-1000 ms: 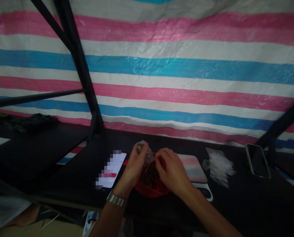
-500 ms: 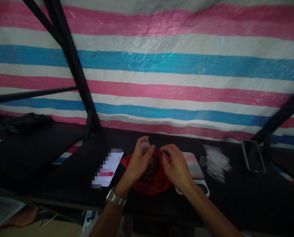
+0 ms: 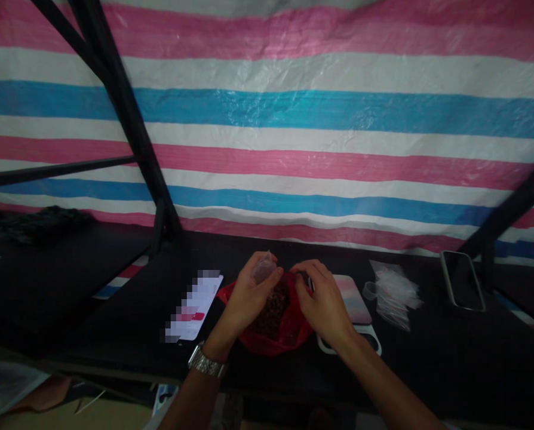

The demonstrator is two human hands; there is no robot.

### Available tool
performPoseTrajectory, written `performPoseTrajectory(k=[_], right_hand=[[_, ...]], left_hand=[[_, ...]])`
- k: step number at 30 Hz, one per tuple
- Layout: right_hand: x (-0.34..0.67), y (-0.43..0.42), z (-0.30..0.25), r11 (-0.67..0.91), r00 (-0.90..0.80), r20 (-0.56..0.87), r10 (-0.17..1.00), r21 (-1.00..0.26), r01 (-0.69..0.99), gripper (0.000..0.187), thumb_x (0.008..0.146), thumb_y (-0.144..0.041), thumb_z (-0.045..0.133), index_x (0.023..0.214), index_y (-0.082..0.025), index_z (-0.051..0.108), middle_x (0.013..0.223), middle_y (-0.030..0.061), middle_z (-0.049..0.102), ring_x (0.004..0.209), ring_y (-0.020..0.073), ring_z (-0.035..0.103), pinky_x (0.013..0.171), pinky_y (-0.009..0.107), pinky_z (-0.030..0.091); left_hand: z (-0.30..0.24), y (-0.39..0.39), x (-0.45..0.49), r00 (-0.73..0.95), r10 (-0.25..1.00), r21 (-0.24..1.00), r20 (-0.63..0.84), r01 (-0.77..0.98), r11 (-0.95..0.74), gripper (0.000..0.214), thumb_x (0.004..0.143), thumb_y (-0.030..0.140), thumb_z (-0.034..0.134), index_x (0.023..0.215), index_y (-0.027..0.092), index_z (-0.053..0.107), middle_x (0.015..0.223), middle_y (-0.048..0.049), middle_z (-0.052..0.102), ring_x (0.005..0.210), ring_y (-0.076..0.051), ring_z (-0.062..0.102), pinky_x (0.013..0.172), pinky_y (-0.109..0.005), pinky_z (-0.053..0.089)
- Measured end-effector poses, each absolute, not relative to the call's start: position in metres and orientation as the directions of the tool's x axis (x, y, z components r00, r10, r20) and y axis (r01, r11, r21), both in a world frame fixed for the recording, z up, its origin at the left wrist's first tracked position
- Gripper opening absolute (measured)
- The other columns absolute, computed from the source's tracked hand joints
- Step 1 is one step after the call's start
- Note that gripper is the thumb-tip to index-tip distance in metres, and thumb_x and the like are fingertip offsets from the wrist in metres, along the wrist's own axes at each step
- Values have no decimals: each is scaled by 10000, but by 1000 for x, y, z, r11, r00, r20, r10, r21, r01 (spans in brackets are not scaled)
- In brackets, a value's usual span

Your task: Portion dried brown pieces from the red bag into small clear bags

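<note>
A red plastic bag stands open on the black table, with many small brown pieces inside that I cannot identify. My left hand, with a silver watch at its wrist, is closed around a small clear plastic bag above the red bag's left side. At the right rim of the red bag, my right hand has its fingers pinched on the plastic; its fingertips are partly hidden. Just behind my right hand lies a small white scale with a pastel-striped plate.
Several clear plastic bags lie right of the scale, and a phone rests farther right. Left of the red bag is a lit, partly blurred phone-like screen. Dark metal bars and a striped sheet rise behind the black table.
The small clear bag in my left hand looks wider and more spread. My right hand has shifted only slightly at the red bag's rim. The view has moved a little.
</note>
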State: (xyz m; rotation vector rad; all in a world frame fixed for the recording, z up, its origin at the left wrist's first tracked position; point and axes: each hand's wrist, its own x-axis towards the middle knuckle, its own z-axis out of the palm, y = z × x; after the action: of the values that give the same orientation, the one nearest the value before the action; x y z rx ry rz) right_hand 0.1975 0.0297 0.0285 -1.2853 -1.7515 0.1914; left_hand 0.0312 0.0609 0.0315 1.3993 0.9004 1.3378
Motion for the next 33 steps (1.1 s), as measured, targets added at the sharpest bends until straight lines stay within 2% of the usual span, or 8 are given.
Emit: performPoseTrajectory(k=[6,9,12,14,21,26,33], right_hand=[[197,28,27,433,-55,551,833,-586,685,275,949,-114,493,1085,-210,712,1071,99,736,1047,286,662,953,473,510],[197,28,24,427,-83,526,847,-577,697,396,928,-102,494,1256,-207,690,1062,96,737,1050,284,664,971,478,518],[198,29,21,432,-105,515,851,-571,698,588,899,-86,490,1465,-216,580,1064,89,728,1044,272,672,987,473,530],[199,29,19,428,-114,503,857,-572,700,635,906,-95,483,1527,-222,529,1063,91,721,1024,268,677,970,465,542],[202,29,21,425,-99,486,869,-629,651,693,938,-97,436,1620,-217,426,1122,114,729,994,250,703,942,441,572],[207,28,21,482,-158,496,854,-638,601,880,864,-4,420,1691,-275,288,1478,154,620,1213,236,681,1018,423,562],[208,31,21,497,-142,518,843,-652,573,846,873,-1,428,1670,-276,357,1504,156,621,1138,222,716,1010,426,590]], left_hand=[[32,59,29,129,952,959,279,-84,-270,245,864,394,732,993,219,621,854,37,593,750,-130,571,701,-254,459],[33,57,27,127,954,962,273,-62,-267,227,876,388,723,998,218,636,852,30,611,744,-135,577,683,-253,461],[32,57,24,110,957,963,269,-43,-265,230,874,397,728,990,221,637,827,34,604,721,-134,575,654,-246,453],[31,58,23,95,959,964,266,-36,-263,239,877,409,727,997,224,634,818,38,593,704,-130,572,643,-242,449],[32,57,21,66,962,964,265,-28,-264,218,887,389,716,999,223,629,828,34,607,731,-128,592,658,-237,464],[32,57,18,45,963,964,264,-33,-263,223,881,378,727,1007,223,628,811,37,608,701,-122,579,629,-230,456],[31,55,14,40,968,969,247,-43,-245,235,878,399,720,987,222,611,750,50,598,639,-114,566,575,-217,437]])
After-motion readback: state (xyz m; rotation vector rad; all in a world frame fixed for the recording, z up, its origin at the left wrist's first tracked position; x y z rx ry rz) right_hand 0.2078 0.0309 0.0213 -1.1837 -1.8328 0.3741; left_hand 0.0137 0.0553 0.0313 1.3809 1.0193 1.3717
